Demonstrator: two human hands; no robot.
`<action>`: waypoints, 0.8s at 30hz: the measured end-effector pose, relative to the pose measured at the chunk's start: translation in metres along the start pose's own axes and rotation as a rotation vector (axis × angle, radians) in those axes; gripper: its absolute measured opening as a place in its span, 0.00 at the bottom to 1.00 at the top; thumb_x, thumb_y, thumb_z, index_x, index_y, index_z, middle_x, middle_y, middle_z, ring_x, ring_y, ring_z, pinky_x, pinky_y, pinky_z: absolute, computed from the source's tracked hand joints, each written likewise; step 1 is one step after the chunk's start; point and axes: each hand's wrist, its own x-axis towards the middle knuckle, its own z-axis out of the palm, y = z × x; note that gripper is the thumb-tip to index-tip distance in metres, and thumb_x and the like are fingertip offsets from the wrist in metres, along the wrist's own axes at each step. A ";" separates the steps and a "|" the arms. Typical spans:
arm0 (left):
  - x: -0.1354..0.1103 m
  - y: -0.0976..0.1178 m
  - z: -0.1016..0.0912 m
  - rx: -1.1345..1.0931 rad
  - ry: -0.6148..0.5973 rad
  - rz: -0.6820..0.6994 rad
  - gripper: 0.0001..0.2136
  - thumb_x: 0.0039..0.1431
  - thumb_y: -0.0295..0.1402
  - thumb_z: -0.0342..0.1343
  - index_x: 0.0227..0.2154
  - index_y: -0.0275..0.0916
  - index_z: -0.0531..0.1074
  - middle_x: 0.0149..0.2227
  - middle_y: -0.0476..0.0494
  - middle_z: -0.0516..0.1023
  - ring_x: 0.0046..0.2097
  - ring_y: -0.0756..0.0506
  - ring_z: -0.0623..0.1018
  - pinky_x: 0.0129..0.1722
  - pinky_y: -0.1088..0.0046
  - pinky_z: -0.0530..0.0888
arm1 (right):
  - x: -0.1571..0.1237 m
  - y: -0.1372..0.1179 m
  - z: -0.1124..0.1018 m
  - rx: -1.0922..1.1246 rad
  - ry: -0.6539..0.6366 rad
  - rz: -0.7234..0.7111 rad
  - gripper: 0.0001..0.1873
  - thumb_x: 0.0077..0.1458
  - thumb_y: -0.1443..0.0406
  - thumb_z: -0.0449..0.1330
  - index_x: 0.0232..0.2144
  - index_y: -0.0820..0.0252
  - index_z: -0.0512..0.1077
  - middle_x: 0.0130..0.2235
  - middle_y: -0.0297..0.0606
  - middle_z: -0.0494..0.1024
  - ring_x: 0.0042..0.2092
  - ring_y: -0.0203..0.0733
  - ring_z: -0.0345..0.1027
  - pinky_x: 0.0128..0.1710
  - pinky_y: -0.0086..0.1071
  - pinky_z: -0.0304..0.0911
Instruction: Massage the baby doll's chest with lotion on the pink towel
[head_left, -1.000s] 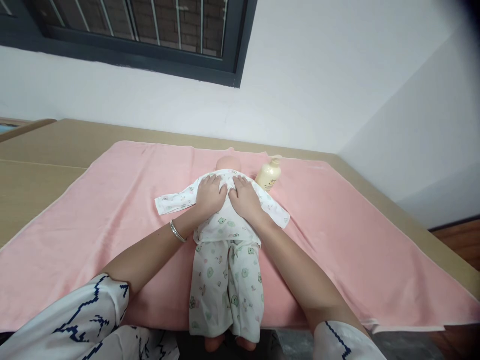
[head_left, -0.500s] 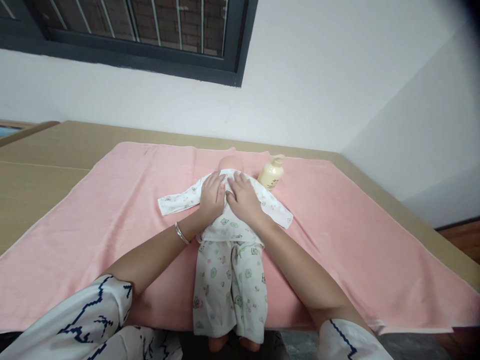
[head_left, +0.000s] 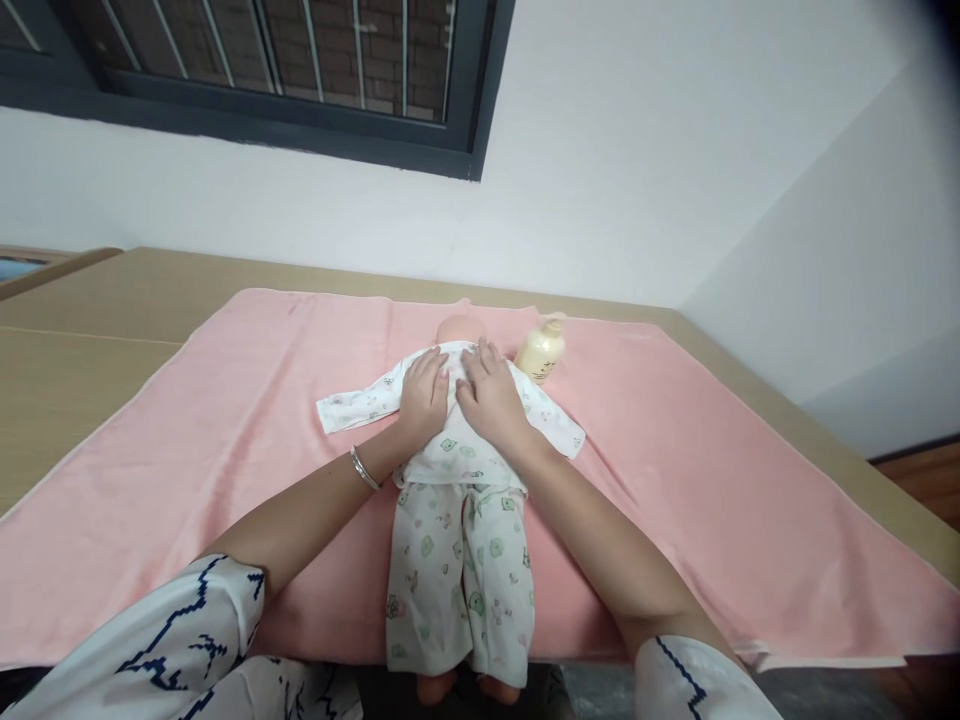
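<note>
A baby doll [head_left: 460, 328] in a white printed top [head_left: 461, 455] and matching trousers [head_left: 427, 560] lies stretched out on a pink cloth. Its head points to the wall, and its feet reach past the near edge. My left hand [head_left: 424, 398] rests flat on the left side of the doll's upper body, fingers extended. On the right side lies my right hand [head_left: 493, 400], also flat with its fingers spread. A narrow strip of the top shows between the two hands. The doll's sleeves stretch out to both sides.
A pale yellow pump bottle [head_left: 541, 350] leans beside the doll's right-hand shoulder. The pink cloth [head_left: 720, 500] covers much of the wooden table [head_left: 82, 370]. Behind it rises a white wall [head_left: 600, 150] with a dark-framed window [head_left: 300, 130].
My hands have moved slightly apart on the doll's upper body. The whole view has shifted a little; the doll and bottle lie as before.
</note>
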 end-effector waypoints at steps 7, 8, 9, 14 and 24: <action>0.007 0.000 0.001 0.072 -0.103 -0.024 0.18 0.68 0.34 0.43 0.53 0.35 0.72 0.57 0.35 0.75 0.61 0.40 0.72 0.65 0.57 0.65 | 0.002 0.005 -0.001 -0.027 -0.119 -0.002 0.26 0.67 0.64 0.46 0.63 0.67 0.64 0.69 0.55 0.59 0.70 0.57 0.50 0.68 0.56 0.47; 0.008 0.000 0.001 0.093 -0.133 -0.031 0.18 0.66 0.33 0.45 0.53 0.34 0.72 0.57 0.35 0.75 0.61 0.39 0.72 0.65 0.56 0.65 | 0.003 0.007 0.000 -0.022 -0.156 -0.004 0.26 0.67 0.63 0.45 0.64 0.67 0.63 0.69 0.55 0.58 0.70 0.57 0.50 0.67 0.57 0.47; 0.010 0.001 0.001 0.111 -0.160 -0.035 0.18 0.65 0.32 0.46 0.54 0.34 0.71 0.58 0.35 0.75 0.61 0.39 0.71 0.65 0.56 0.64 | 0.004 0.008 0.000 -0.015 -0.178 -0.007 0.26 0.68 0.63 0.45 0.64 0.66 0.63 0.69 0.55 0.58 0.70 0.57 0.50 0.67 0.57 0.47; 0.017 0.012 -0.005 0.176 -0.263 -0.067 0.20 0.65 0.30 0.44 0.57 0.34 0.69 0.60 0.34 0.73 0.63 0.38 0.69 0.66 0.56 0.62 | 0.011 0.016 -0.023 0.007 -0.112 -0.030 0.28 0.63 0.67 0.49 0.65 0.68 0.62 0.71 0.55 0.53 0.71 0.59 0.47 0.68 0.56 0.46; 0.016 0.099 -0.037 -0.568 -0.740 -0.007 0.28 0.51 0.43 0.67 0.56 0.46 0.73 0.66 0.42 0.67 0.69 0.34 0.61 0.69 0.54 0.54 | 0.019 0.065 -0.076 0.129 0.150 0.054 0.43 0.59 0.67 0.49 0.72 0.67 0.38 0.74 0.48 0.40 0.74 0.52 0.32 0.71 0.57 0.40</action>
